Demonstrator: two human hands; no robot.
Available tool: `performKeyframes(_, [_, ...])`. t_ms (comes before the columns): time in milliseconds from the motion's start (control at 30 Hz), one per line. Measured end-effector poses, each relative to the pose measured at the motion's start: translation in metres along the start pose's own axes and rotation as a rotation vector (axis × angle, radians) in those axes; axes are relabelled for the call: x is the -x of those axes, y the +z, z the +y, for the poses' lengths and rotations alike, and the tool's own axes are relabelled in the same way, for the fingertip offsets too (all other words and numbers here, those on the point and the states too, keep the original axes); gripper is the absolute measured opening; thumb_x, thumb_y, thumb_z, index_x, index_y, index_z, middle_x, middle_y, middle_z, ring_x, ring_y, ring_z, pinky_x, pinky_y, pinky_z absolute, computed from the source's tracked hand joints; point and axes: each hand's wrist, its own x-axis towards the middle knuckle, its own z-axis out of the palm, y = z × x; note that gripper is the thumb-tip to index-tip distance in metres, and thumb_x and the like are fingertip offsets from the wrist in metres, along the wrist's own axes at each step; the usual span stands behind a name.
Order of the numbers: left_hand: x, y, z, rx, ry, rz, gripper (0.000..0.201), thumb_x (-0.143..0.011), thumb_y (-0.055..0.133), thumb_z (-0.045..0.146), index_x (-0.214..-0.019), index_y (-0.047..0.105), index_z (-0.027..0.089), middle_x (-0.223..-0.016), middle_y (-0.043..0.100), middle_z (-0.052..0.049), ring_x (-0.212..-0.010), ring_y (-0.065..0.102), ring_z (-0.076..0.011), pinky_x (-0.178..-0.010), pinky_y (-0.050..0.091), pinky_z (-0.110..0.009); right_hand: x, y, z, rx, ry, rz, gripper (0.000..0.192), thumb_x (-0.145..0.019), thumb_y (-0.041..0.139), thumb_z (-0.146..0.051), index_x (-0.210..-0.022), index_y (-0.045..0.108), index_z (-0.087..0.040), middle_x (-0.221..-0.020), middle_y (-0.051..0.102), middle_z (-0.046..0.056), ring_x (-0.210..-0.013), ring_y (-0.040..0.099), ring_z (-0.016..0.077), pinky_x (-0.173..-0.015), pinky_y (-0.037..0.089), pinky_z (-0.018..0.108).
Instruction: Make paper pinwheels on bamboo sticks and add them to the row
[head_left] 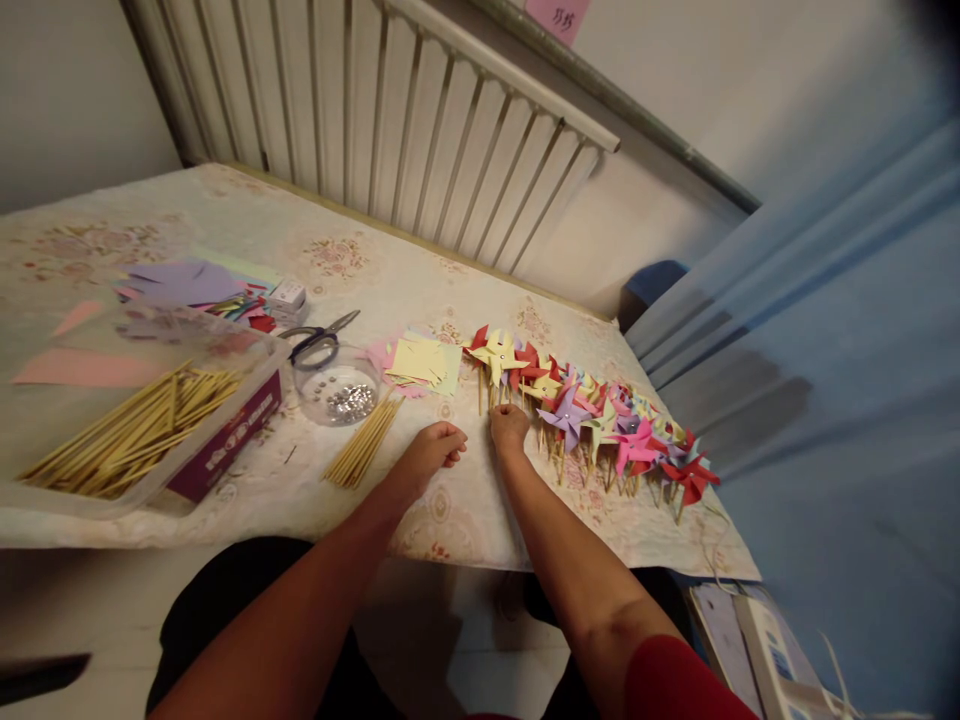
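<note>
Taking the seated person as the dial's centre and straight ahead as 12 o'clock, the right hand (pixel 511 428) is curling toward 1 o'clock, at the lower sticks of a yellow pinwheel (pixel 501 357); from where I am standing, I cannot tell whether its fingers are gripping a stick or only lying against one. The left hand (pixel 439 445) is curling loosely toward 12 o'clock, showing nothing in its grasp, though its inner side is not facing me. The yellow pinwheel is standing at the left end of a crowded group of pinwheels (pixel 636 440), which is extending toward 2 o'clock. Caution: neighbouring blades are overlapping, so a sideways pull on one stick could be snagging and bending others. The right forearm is lying close to the front row; an outward elbow swing could be knocking it over. At 11 o'clock, a shallow clear dish (pixel 313 408) is holding small shiny pieces beside a stick bundle (pixel 363 446); a careless left-arm sweep could be spilling the pieces and scattering the sticks. Loose paper squares (pixel 420 362) are lying at 12 o'clock, where a brushing sleeve could be displacing them.
</note>
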Motion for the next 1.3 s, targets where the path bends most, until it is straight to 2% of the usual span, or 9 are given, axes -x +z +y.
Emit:
performKeyframes(700, [-0.002, -0.001, -0.003, 0.0, -0.003, -0.001, 0.026, -0.067, 0.066, 0.039, -0.071, 0.056, 0.015, -0.069, 0.059, -0.001, -0.059, 0.049, -0.0101, -0.059, 0.035, -0.025, 0.01, -0.006, -0.003, -0.02, -0.013, 0.036, 0.01, -0.068, 0.052, -0.021, -0.061, 0.06, -0.019, -0.061, 0.064, 0.003, -0.061, 0.054, 0.0178, -0.063, 0.039, 0.027])
performKeyframes(967, [0.0, 0.0, -0.002, 0.003, 0.005, 0.005, 0.024, -0.066, 0.066, 0.037, -0.07, 0.056, 0.016, -0.068, 0.059, -0.001, -0.058, 0.049, -0.0103, -0.059, 0.036, -0.025, 0.04, -0.016, -0.001, -0.073, -0.027, 0.12, 0.014, -0.077, 0.045, -0.025, -0.071, 0.057, -0.02, -0.069, 0.062, 0.002, -0.066, 0.052, 0.0173, -0.068, 0.039, 0.027])
performKeyframes(1100, [0.0, 0.001, -0.003, 0.001, 0.013, 0.019, 0.023, -0.067, 0.064, 0.037, -0.07, 0.056, 0.015, -0.067, 0.059, -0.001, -0.057, 0.049, -0.0099, -0.058, 0.036, -0.025, 0.055, -0.02, -0.001, -0.106, -0.09, 0.087, 0.016, -0.079, 0.044, -0.026, -0.073, 0.057, -0.019, -0.07, 0.061, 0.002, -0.067, 0.052, 0.0166, -0.069, 0.039, 0.026])
performKeyframes(1300, [-0.001, 0.0, -0.003, 0.013, 0.002, 0.068, 0.02, -0.066, 0.064, 0.034, -0.068, 0.055, 0.016, -0.065, 0.057, -0.001, -0.056, 0.048, -0.0098, -0.057, 0.035, -0.025, 0.061, -0.016, -0.01, -0.116, -0.273, -0.006, 0.018, -0.08, 0.043, -0.024, -0.074, 0.058, -0.019, -0.07, 0.061, 0.002, -0.066, 0.052, 0.016, -0.07, 0.04, 0.026])
